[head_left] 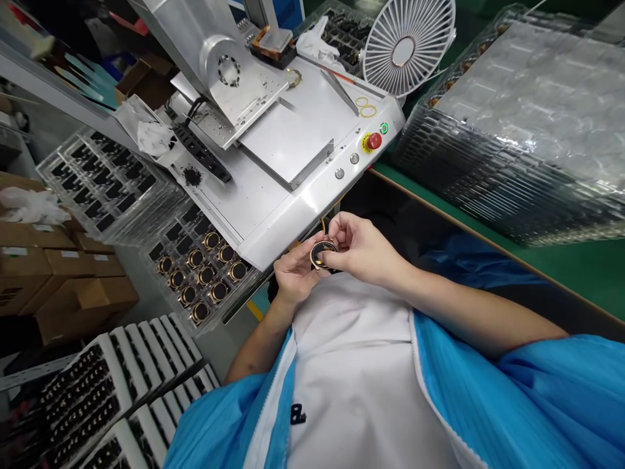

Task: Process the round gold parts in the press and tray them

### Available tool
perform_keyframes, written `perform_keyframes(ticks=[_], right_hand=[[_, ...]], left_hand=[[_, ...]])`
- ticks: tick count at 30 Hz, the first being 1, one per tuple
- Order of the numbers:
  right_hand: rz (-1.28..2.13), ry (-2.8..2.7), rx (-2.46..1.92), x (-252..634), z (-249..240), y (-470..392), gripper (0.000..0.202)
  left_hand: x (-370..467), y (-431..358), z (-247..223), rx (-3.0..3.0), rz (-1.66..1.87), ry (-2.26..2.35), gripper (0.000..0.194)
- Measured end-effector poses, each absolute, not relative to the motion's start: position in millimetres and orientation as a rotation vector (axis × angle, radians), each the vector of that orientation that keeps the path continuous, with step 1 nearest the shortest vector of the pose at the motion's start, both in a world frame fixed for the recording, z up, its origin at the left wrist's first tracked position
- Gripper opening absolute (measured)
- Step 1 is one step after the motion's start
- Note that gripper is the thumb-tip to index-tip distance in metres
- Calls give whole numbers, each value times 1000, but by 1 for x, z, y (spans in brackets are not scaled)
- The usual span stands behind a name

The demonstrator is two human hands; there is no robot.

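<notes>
Close in front of my chest, both hands meet at a small round watch case [322, 250] with a gold rim and a dark inside. My left hand [297, 268] grips its left side between thumb and fingers. On the other side, my right hand [364, 251] has its thumb over the inside of the case and its bent fingers at the upper edge. A thin yellow strip [323, 225] shows just above the fingertips; whether a finger touches it I cannot tell.
Ahead stands a white bench machine [273, 241] with a red stop button [374, 141] and yellow rings [368, 111]. At left, a clear tray [178, 306] holds several similar cases. A fan [407, 49] and stacked clear trays [517, 143] stand right; cardboard boxes [88, 306] are far left.
</notes>
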State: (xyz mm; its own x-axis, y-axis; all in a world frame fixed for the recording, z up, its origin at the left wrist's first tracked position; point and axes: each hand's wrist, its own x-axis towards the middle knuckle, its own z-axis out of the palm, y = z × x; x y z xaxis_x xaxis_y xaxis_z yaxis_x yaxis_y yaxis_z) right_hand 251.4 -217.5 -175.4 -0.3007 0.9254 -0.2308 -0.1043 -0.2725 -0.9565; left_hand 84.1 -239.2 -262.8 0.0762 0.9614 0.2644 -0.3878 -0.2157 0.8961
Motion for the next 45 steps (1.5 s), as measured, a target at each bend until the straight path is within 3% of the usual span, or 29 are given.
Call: perform_keyframes(ticks=[11, 27, 35, 40, 45], right_hand=[[1796, -1011, -1058, 247, -180, -216, 38], [2042, -920, -1091, 250, -192, -214, 67], [1963, -1214, -1155, 254, -186, -173, 60], [1565, -1026, -1355, 274, -177, -98, 52], [1471, -960, -1424, 279, -169, -53, 39]], left_hand=[[87, -240, -263, 1160, 1481, 834, 57], [85, -245, -270, 1241, 1583, 933, 53], [94, -234, -255, 1107, 1666, 968, 45], [87, -236, -248, 1075, 1531, 903, 37], [80, -238, -244, 1154, 1508, 910, 61]])
